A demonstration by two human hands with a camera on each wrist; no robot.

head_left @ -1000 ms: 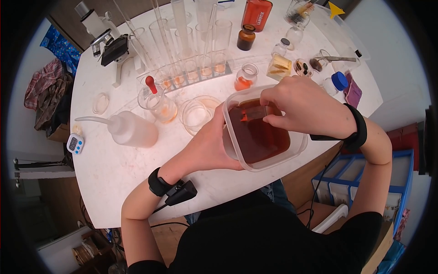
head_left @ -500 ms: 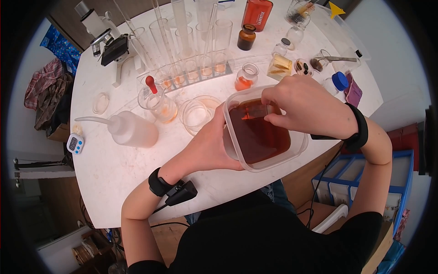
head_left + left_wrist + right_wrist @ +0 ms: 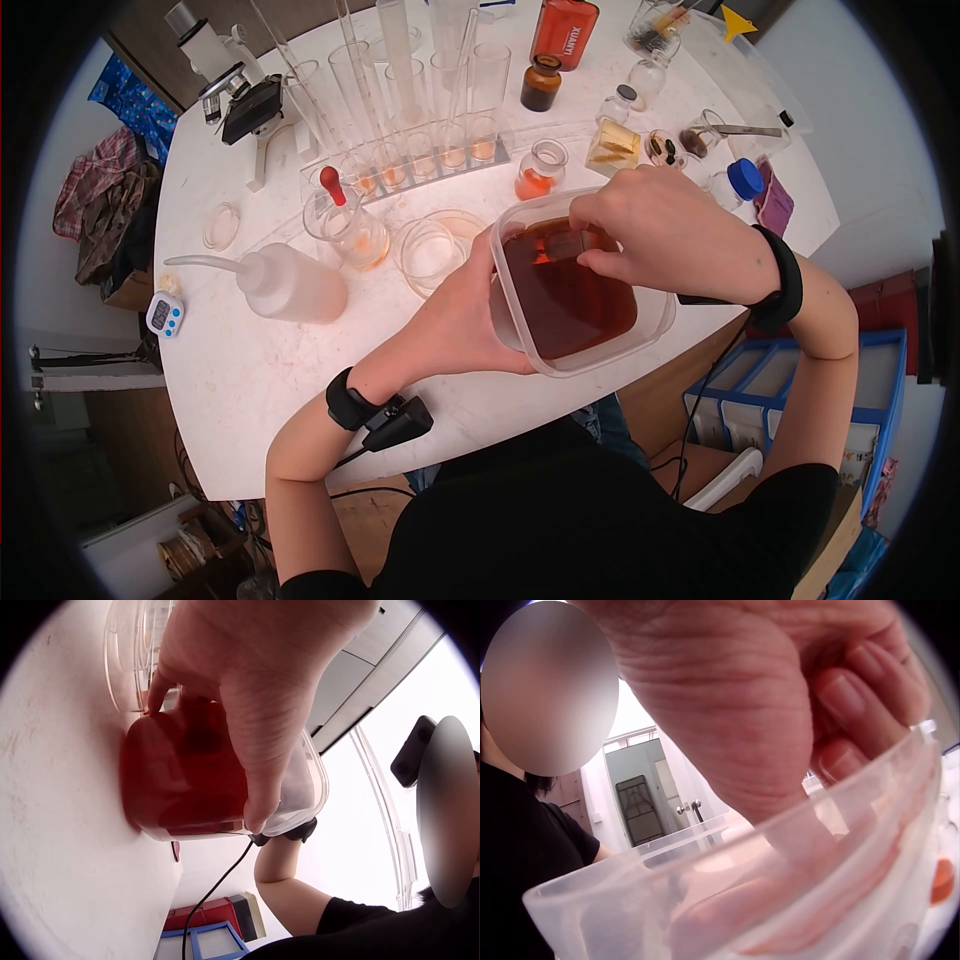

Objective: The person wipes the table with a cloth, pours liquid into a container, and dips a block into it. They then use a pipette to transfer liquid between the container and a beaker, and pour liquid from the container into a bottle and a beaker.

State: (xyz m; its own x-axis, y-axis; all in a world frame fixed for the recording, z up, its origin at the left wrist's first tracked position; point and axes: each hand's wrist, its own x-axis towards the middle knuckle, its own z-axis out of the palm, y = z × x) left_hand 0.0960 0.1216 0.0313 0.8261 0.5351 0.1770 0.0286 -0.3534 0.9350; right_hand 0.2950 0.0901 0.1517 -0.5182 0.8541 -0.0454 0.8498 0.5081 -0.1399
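Note:
My left hand (image 3: 462, 310) grips a clear plastic container (image 3: 655, 338) by its left side, thumb near the front rim and fingers round the far side, as the left wrist view also shows. The container holds dark red-brown liquid (image 3: 585, 310). Over its far right part, my right hand (image 3: 670, 232) pinches a thin clear flat piece, like a glass slide (image 3: 567, 248), between thumb and forefinger. The slide's lower part lies in the liquid, where a bright red patch shows. In the right wrist view, the other fingers (image 3: 847, 697) are curled above the translucent rim.
Near the left hand are stacked petri dishes (image 3: 428, 252), a wash bottle (image 3: 295, 285) and a flask (image 3: 358, 240) with a red-bulbed dropper. A test tube rack (image 3: 415, 170) and a jar with orange-red contents (image 3: 540, 170) stand behind. A microscope (image 3: 250, 110) is far left.
The slide has shifted slightly in the liquid, and the red patch and reflections on the surface have moved a little to the right. The left hand and container have stayed in place.

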